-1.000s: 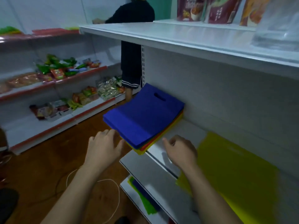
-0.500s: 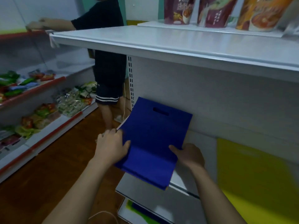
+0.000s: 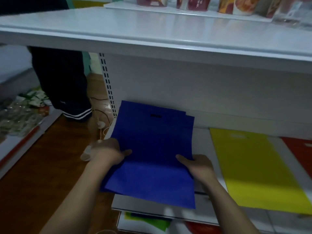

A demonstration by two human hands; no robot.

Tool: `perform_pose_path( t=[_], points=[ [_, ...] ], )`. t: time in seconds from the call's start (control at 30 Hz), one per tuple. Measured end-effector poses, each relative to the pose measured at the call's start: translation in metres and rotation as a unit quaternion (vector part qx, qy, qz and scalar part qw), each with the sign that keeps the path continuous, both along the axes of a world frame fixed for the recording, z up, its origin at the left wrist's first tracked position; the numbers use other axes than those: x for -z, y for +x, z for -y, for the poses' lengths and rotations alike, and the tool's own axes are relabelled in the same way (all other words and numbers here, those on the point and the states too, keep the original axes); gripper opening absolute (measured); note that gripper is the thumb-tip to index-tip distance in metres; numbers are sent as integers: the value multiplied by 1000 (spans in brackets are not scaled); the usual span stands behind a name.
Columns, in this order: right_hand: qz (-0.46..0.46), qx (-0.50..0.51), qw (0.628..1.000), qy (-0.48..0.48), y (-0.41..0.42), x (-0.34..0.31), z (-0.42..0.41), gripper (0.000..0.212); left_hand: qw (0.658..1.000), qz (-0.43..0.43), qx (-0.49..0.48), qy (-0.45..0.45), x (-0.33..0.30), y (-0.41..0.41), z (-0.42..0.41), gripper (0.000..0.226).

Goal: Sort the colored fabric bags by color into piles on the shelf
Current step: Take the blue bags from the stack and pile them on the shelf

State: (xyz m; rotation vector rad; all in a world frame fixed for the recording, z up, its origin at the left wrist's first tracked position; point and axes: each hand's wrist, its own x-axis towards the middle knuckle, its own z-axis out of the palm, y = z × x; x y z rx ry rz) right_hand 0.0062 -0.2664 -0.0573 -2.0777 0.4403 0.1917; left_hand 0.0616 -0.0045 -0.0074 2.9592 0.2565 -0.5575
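A blue fabric bag (image 3: 152, 146) with a cut-out handle lies bent over the front of the white shelf (image 3: 204, 146); a second blue edge peeks out behind its top right corner. My left hand (image 3: 108, 152) grips its left edge, thumb on top. My right hand (image 3: 197, 166) grips its right edge, thumb on top. To the right lies a yellow bag (image 3: 256, 169) flat on the shelf. A red bag (image 3: 298, 147) shows at the far right edge.
A white shelf board (image 3: 152, 32) overhangs above, with snack pouches (image 3: 194, 3) on it. Green, yellow and red bags (image 3: 148, 220) lie on the lower shelf. A person in dark clothes (image 3: 62, 78) stands at the left on the wooden floor, beside shelves of packaged goods (image 3: 18, 114).
Both hands took hold of the blue bag from the mixed stack and brought it down onto the shelf front. The view turned right, revealing the red bag.
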Motion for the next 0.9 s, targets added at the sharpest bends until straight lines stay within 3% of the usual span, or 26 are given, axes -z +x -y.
perform_pose_path(
  t=[0.13, 0.23, 0.43, 0.73, 0.9],
  points=[
    [30, 5, 999, -43, -3, 5, -1, 47, 998, -5, 30, -57, 4, 10, -5, 46],
    [70, -8, 990, -123, -1, 7, 4, 47, 993, 48, 66, -81, 11, 9, -2, 42],
    [198, 3, 920, -337, -22, -3, 30, 49, 981, 133, 121, -76, 4, -5, 19, 44],
    [148, 90, 902, -396, -86, -41, 127, 40, 968, 148, 140, -144, -11, -37, 121, 50],
    [151, 159, 880, -422, -140, -49, 200, 36, 948, 200, 202, -145, -20, -73, 209, 46]
  ],
)
